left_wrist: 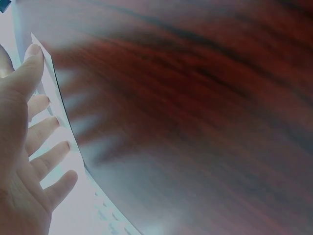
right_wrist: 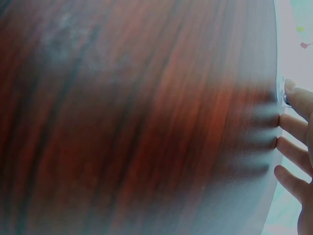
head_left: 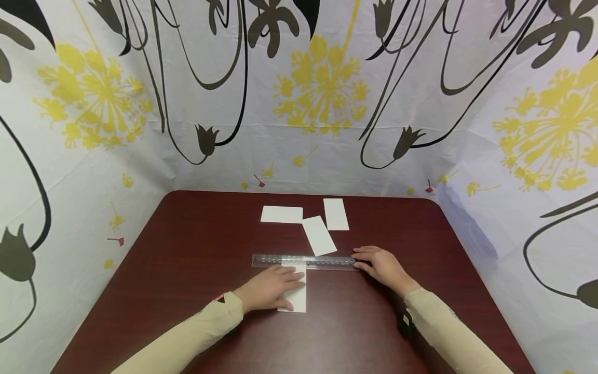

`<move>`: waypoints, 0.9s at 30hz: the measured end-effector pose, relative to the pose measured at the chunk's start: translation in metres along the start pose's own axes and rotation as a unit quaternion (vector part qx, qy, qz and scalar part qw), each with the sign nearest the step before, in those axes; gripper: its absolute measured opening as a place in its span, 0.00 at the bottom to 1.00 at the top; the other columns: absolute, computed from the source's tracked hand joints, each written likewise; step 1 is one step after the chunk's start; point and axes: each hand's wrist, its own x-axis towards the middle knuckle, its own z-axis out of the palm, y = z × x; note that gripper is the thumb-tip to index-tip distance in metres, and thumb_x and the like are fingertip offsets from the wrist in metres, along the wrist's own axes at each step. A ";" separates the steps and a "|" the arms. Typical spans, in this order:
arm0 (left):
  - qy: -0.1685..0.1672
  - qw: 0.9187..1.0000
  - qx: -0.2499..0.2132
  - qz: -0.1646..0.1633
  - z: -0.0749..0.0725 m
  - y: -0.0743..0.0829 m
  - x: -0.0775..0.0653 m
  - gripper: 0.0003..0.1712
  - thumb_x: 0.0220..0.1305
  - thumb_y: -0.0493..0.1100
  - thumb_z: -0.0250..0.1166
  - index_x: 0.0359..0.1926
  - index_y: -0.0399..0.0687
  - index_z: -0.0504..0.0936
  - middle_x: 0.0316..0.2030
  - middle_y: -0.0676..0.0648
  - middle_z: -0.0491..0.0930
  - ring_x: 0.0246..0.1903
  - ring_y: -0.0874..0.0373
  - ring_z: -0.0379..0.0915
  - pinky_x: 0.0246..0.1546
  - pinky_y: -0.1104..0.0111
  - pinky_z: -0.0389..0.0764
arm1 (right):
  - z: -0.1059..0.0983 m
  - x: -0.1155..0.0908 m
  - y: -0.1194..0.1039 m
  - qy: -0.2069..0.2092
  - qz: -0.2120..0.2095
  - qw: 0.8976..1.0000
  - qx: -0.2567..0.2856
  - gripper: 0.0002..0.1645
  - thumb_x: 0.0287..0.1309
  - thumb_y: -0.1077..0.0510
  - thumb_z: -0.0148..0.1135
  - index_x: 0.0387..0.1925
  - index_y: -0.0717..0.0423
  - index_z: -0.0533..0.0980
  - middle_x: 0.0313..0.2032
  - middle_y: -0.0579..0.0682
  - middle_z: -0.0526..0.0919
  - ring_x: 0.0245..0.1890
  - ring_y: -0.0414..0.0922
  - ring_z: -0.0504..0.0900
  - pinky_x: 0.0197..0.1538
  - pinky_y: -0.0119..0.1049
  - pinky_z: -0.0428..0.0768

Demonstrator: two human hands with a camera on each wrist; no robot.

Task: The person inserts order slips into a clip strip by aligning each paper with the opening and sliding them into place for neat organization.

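A clear plastic ruler point(head_left: 327, 263) lies sideways over the top end of a white card point(head_left: 299, 298). My left hand point(head_left: 271, 287) rests on that card with its fingers spread and covers part of it. In the left wrist view, the thumb lies near one corner of the card point(left_wrist: 48, 73), and the ruler point(left_wrist: 108, 210) shows beyond the fingers. At the ruler's right end, my right hand point(head_left: 380, 265) pinches it between thumb and fingers. The right wrist view has the right hand point(right_wrist: 298, 142) at its edge, with the thumb at the ruler's end.
Behind the ruler lie three more white cards: one sideways point(head_left: 282, 214), one slanted point(head_left: 320, 236) close to the ruler, and one near the back edge point(head_left: 336, 214). All are on a dark red wooden table point(head_left: 210, 228). A patterned cloth point(head_left: 299, 166) hangs around it.
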 end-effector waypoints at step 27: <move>-0.009 1.000 -0.001 -0.005 -0.002 0.006 0.009 0.40 0.61 0.71 0.56 0.70 0.60 0.69 0.72 0.54 0.67 0.72 0.52 0.64 0.70 0.52 0.69 | 0.003 -0.001 0.000 0.014 -0.004 1.000 -0.005 0.20 0.60 0.50 0.67 0.53 0.51 0.83 0.56 0.52 0.84 0.58 0.52 0.81 0.57 0.52 0.81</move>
